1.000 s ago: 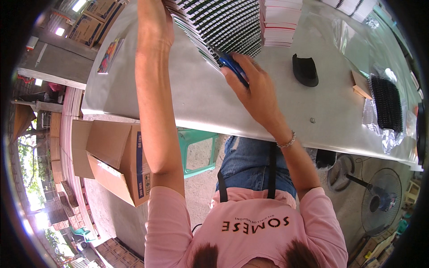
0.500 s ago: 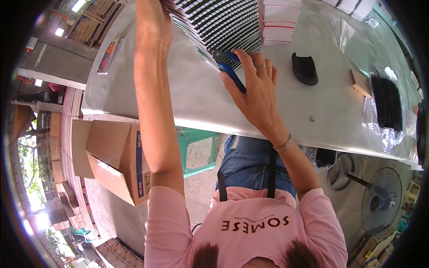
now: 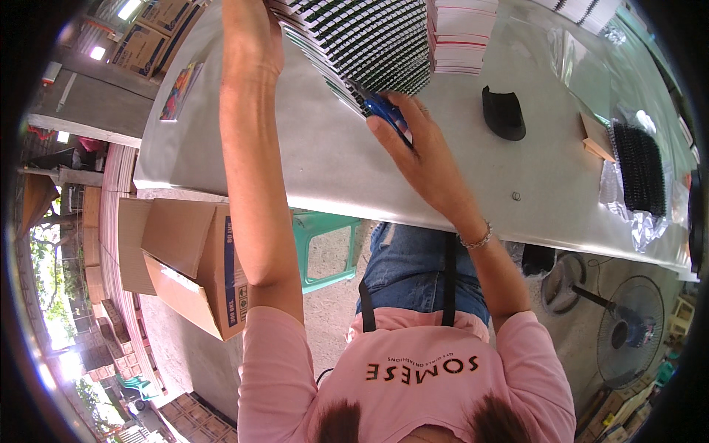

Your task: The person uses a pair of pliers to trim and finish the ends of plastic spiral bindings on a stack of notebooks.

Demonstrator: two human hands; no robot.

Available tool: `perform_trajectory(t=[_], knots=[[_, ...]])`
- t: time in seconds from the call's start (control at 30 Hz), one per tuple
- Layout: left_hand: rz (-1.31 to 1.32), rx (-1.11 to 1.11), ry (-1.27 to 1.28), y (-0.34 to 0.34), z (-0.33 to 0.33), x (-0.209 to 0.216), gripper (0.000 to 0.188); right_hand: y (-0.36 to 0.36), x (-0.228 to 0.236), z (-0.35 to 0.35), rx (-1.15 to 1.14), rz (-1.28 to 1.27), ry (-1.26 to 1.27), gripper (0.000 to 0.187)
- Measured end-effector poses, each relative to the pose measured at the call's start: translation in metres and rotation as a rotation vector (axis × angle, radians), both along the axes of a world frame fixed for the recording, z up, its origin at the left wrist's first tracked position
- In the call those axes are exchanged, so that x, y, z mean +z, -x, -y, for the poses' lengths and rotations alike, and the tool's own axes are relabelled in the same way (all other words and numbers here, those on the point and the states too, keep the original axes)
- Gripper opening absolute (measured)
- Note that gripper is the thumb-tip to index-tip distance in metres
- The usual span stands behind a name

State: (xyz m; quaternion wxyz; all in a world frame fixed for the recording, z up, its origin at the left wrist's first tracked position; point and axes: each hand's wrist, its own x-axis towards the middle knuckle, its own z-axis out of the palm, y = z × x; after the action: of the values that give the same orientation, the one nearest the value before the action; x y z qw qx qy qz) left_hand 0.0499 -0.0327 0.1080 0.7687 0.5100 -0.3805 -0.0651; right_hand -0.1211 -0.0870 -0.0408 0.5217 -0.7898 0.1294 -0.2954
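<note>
The right hand (image 3: 428, 136) has fingers and thumb closed around the blue-handled metal cutters (image 3: 391, 112), with the handles close together and partly covered by the fingers. The cutters lie at the lower corner of a tall stack of white-paged books with dark spiral coils (image 3: 377, 44), at 11 o'clock from that hand. Their long axis runs from between 10 and 11 o'clock, where the grey jaws point, to between 4 and 5. The stack's left edge slopes much the same way. The left hand (image 3: 257, 29) is at the stack's upper left; its fingers run out of sight, so its grip cannot be told.

Around the right hand, a stack of white paper blocks with red edges (image 3: 463, 37) adjoins the coiled books near 1 o'clock. A black curved plastic piece (image 3: 504, 114) lies nearby between 2 and 3, a small dark wire ring (image 3: 516, 197) at 4, and a bundle of black coils (image 3: 636, 170) on crumpled clear plastic (image 3: 644, 230) well apart at 3. An open brown cardboard box (image 3: 177, 236) stands below the silvery table (image 3: 317, 162), at 8.
</note>
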Motion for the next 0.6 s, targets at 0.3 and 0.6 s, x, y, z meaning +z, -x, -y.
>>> perform_trajectory(t=[0.3,0.6], knots=[[0.021,0.025,-0.01,0.007,-0.001,0.001,0.04,-0.006,-0.017,0.001,-0.366,0.138,0.623,0.052],[-0.031,0.073,-0.044,0.012,0.001,0.01,0.041,-0.01,-0.019,0.0,-0.272,0.145,0.459,0.044]])
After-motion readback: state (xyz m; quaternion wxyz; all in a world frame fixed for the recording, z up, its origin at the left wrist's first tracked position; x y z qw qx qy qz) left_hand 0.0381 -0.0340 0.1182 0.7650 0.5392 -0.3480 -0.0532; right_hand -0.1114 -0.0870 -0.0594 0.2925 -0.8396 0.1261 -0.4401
